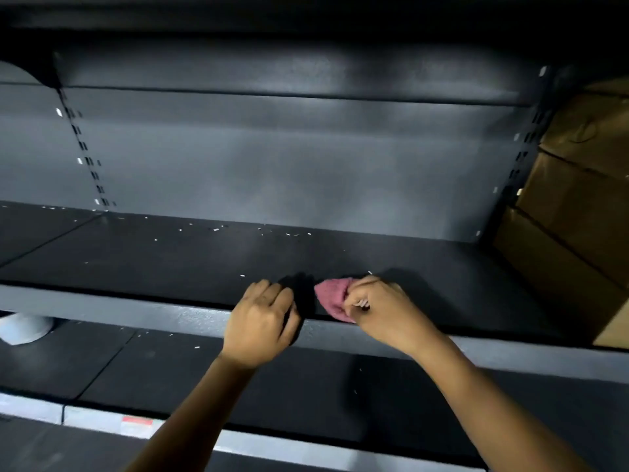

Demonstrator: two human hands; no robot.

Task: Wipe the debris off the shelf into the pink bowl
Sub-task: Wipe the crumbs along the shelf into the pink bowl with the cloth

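The dark shelf [153, 257] carries small white debris flecks [216, 229], mostly along its back edge, with one fleck [242, 275] near the front. My right hand [381, 308] is shut on a bunched pink cloth [333, 297] pressed on the shelf at its front edge. Just left of the cloth, my left hand [260, 321] rests on the grey front lip [102, 303] with fingers curled downward. Its palm is hidden, so I cannot tell whether it holds anything. A dark shadow lies between the two hands. No pink bowl is visible.
A lower shelf [102, 362] below also has scattered white flecks. A white rounded object [23, 330] sits at its far left. Brown cardboard boxes [578, 199] are stacked at the right, past the slotted upright. The grey back panel [272, 165] closes the shelf behind.
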